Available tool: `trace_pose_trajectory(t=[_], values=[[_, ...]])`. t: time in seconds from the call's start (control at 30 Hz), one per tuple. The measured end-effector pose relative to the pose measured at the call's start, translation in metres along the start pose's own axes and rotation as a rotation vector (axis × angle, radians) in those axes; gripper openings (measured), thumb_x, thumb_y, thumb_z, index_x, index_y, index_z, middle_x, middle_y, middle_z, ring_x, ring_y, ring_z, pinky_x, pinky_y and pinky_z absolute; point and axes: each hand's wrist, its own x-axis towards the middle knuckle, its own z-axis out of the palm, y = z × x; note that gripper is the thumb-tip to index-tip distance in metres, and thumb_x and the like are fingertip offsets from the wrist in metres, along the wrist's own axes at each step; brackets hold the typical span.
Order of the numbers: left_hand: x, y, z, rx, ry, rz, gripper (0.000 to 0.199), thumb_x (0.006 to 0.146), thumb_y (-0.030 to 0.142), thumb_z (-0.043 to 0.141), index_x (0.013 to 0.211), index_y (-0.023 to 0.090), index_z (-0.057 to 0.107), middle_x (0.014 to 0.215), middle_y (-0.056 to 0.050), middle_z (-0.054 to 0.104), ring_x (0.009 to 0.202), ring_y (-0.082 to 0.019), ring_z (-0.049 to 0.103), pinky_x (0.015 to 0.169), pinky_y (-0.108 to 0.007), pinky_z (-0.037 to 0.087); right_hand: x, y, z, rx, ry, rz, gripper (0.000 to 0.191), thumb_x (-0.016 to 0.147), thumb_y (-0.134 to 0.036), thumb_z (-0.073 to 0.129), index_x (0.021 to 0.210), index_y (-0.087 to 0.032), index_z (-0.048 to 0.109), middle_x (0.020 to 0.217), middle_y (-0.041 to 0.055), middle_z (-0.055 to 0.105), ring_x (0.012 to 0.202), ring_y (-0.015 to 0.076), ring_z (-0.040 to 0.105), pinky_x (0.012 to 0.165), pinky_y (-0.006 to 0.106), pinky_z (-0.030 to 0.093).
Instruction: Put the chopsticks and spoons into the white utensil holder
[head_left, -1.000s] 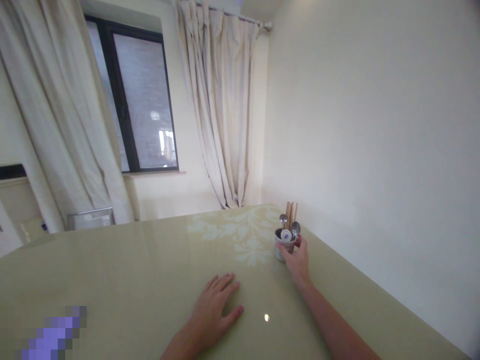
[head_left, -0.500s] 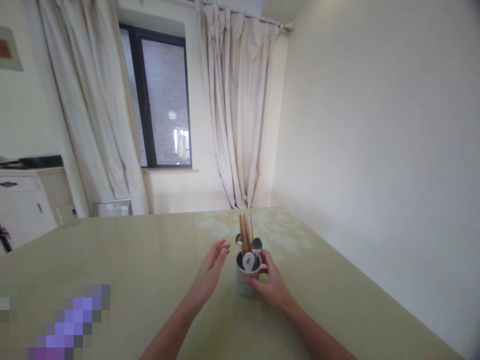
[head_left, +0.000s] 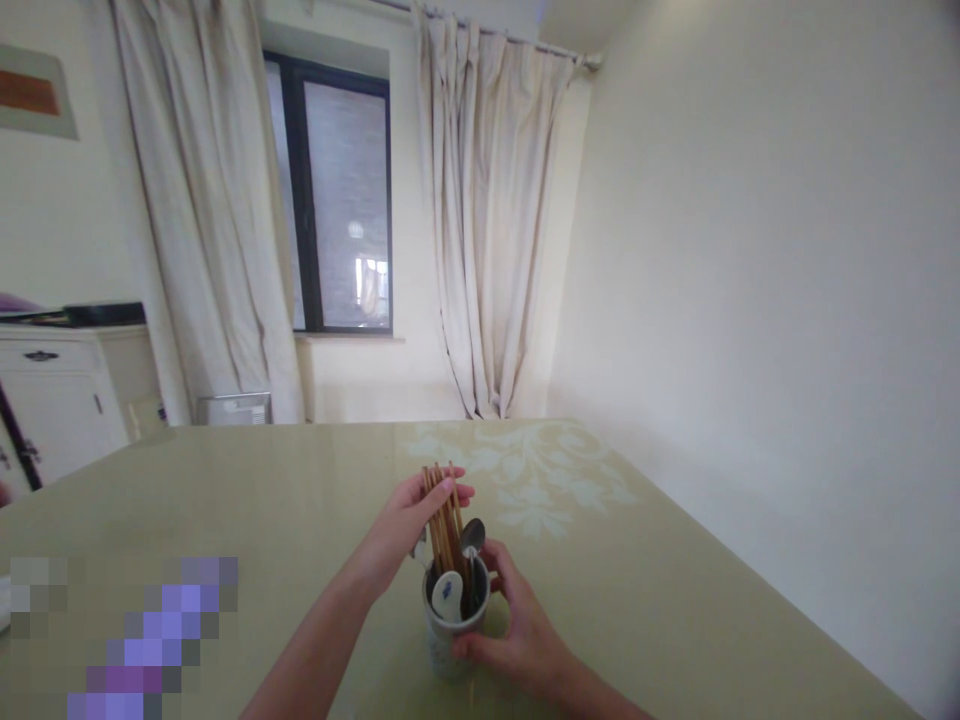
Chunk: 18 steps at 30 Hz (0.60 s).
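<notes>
Pale green glossy table point(head_left: 712, 610); pale grey cylindrical mug point(head_left: 445, 645) on it, both hands engaged.
Right hand point(head_left: 525, 635) grasps the mug, thumb near side, fingers round the right; left hand point(head_left: 401, 520) straddles the slim brown wooden chopsticks point(head_left: 444, 538), thumb in front, fingers behind; can't tell if clamped. Risks, my read: mug tips or skids on the smooth top if left pulls sideways and right is slack; chopsticks scatter if only some are caught; white ceramic spoon with blue mark point(head_left: 448, 595) and silver metal spoon point(head_left: 473, 536) snag and get dragged out. Hard to see: purple pixelated patch point(head_left: 154, 635) lower left, unidentifiable; mug base blurred; handle mostly behind right fingers; likely second silvery spoon point(head_left: 419, 550) mostly hidden by left hand.
</notes>
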Motion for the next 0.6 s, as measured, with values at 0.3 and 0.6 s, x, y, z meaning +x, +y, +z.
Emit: trace_pose_trajectory(t=[0.3,0.6], values=[[0.000,0.009,0.001,0.164,-0.038,0.095,0.055,0.084,0.064,0.073,0.109,0.016,0.074,0.094,-0.010,0.081,0.090,-0.024,0.073,0.085,-0.034,0.058,0.064,-0.054,-0.028,-0.149,0.393,-0.153,0.050,0.101,-0.058,0.056,0.139,-0.026,0.057,0.129,0.0117,0.067,0.114,0.0268,0.064,0.097,0.043,0.054],[-0.006,0.017,0.001,0.343,-0.092,0.162,0.038,0.090,0.052,0.067,0.085,0.016,0.075,0.085,-0.006,0.077,0.081,-0.020,0.069,0.077,-0.029,0.054,0.125,-0.097,-0.028,-0.051,-0.060,-0.031,0.034,0.095,-0.050,0.070,0.107,-0.021,0.082,0.101,0.0051,0.078,0.078,0.0176,0.069,0.066,0.029,0.056]])
